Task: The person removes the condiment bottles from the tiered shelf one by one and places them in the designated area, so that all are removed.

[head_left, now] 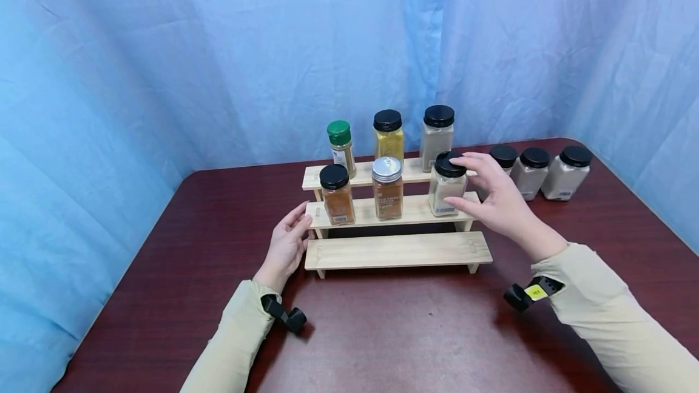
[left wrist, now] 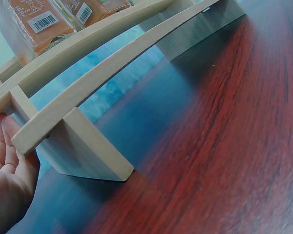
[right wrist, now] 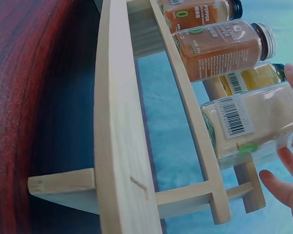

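My left hand [head_left: 288, 239] grips the left end of the middle tier of a wooden spice rack [head_left: 398, 251], thumb near the board's top. In the left wrist view, its fingers curl at the tier's end. At the right end of that tier, a black-lidded jar of pale powder [head_left: 448, 187] stands upright on the board. My right hand [head_left: 499, 199] is spread loosely around this jar, with fingers by the lid and thumb beside the lower glass. The right wrist view shows several fingertips [right wrist: 269, 181] apart from the jar's side.
Also on the middle tier are an orange-brown spice jar [head_left: 338, 202] and a silver-lidded jar [head_left: 388, 196]. The top tier holds a green-capped bottle [head_left: 342, 153], a yellow spice jar [head_left: 389, 141] and a grey-looking jar [head_left: 437, 141]. Three black-lidded jars, one a pale jar [head_left: 565, 178], stand right of the rack.
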A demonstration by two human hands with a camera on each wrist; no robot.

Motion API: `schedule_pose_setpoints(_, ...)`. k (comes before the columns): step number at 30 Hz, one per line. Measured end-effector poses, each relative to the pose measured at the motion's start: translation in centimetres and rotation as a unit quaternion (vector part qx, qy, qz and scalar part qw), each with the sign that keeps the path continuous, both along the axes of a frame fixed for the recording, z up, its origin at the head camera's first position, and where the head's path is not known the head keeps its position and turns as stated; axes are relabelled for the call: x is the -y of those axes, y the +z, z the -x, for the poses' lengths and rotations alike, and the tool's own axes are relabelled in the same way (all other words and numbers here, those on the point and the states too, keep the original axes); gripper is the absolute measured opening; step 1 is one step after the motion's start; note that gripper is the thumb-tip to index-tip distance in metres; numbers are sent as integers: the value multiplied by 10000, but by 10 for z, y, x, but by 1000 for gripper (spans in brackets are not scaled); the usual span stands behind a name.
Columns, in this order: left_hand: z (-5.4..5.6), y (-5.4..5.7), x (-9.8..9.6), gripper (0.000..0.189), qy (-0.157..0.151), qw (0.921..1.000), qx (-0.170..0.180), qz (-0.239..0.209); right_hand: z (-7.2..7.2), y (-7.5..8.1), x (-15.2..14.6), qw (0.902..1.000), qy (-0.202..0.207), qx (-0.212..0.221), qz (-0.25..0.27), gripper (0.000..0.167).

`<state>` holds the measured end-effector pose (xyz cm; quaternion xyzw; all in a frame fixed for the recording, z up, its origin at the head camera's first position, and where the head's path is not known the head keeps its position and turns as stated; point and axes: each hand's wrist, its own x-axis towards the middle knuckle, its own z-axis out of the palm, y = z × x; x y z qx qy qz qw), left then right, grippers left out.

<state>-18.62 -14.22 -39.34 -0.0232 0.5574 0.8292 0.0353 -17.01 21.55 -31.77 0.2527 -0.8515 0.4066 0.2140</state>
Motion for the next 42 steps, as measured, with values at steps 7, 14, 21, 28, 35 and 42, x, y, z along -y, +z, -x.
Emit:
schedule_pose_setpoints(7,1,-1,0,49,-37,10000,-59,-5,0,-4,2,9998,-87,152,68,65)
schedule_pose_setpoints(14,0,-2,1,49,-51,10000,-11,77,1,-9,5,9990,-91,411,134,71)
schedule_pose_setpoints(21,-1,-2,1,48,-40,9999,-62,94,-2,-12,10,9981,-224,565,109,72)
schedule_pose_setpoints(28,-1,-1,0,47,1,10000,-21,68,-1,-16,13,9987,-423,257,81,71)
schedule_pose_setpoints(35,-1,0,0,47,59,10000,28,-8,-1,-18,17,9983,-561,51,115,71)
schedule_pose_setpoints(42,0,0,0,48,34,10000,31,24,-1,-20,20,9969,-759,-27,206,71)
